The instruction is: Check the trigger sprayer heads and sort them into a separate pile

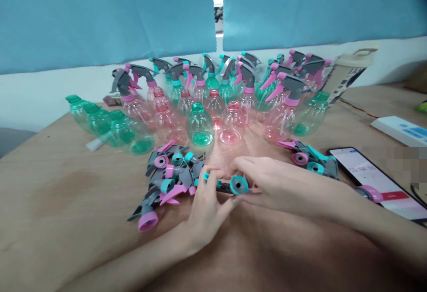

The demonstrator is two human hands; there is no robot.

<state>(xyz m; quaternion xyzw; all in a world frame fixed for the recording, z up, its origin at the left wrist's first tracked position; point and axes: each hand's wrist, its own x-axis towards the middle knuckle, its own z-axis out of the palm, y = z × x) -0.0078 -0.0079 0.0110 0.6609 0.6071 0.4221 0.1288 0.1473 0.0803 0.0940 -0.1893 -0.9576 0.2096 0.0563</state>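
Between my two hands is a grey spray trigger head with a teal collar (pixel 239 185), its round opening facing me. My right hand (pixel 267 178) grips it by the collar end, fingers over the top and thumb below. My left hand (pixel 207 205) closes on its other end, where a bit of teal shows between the fingers. Much of the grey body is hidden by the fingers. Beside my left hand lies a pile of loose trigger heads (pixel 173 174) with pink or teal collars. Open-necked bottles stand just beyond, among them a green one (pixel 200 125) and a pink one (pixel 231 125).
Behind stand several bottles fitted with trigger heads (pixel 248 78). Green bottles (pixel 123 130) lean at the left. At the right are more loose trigger heads (pixel 315 161), a phone (pixel 360 167), a white box (pixel 400 127) and a tall lidded cup (pixel 348 72).
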